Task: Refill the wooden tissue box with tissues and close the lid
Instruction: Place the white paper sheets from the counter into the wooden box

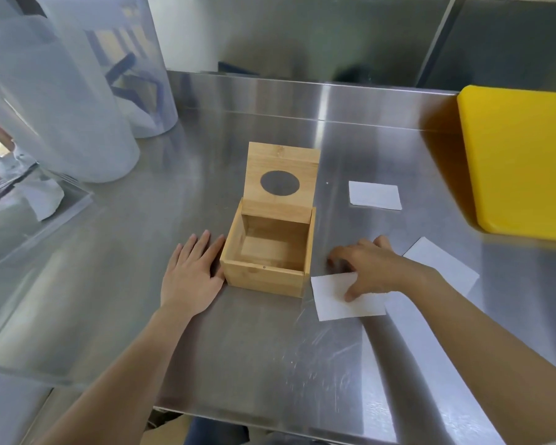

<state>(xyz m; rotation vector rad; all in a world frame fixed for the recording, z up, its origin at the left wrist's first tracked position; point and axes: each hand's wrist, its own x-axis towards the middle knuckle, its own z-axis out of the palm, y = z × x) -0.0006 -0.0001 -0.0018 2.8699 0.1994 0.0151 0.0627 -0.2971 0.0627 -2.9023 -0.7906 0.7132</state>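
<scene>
My right hand (365, 268) presses open on the nearest tissue (337, 297), just right of the empty box (267, 255); left hand (191, 271) flat, steadying.

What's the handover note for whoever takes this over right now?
Left hand: flat on the table, resting against the left side of the wooden box. Holds nothing.
Right hand: fingers pressed on the nearest tissue, which lies flat just right of the box. Not lifted yet.
Box: lid hinged up and open, inside empty.
Other tissues: one farther back on the right, one beyond the right wrist, partly hidden by the arm.
Done: lid opened.
Left: put the three tissues in, close the lid.
</scene>
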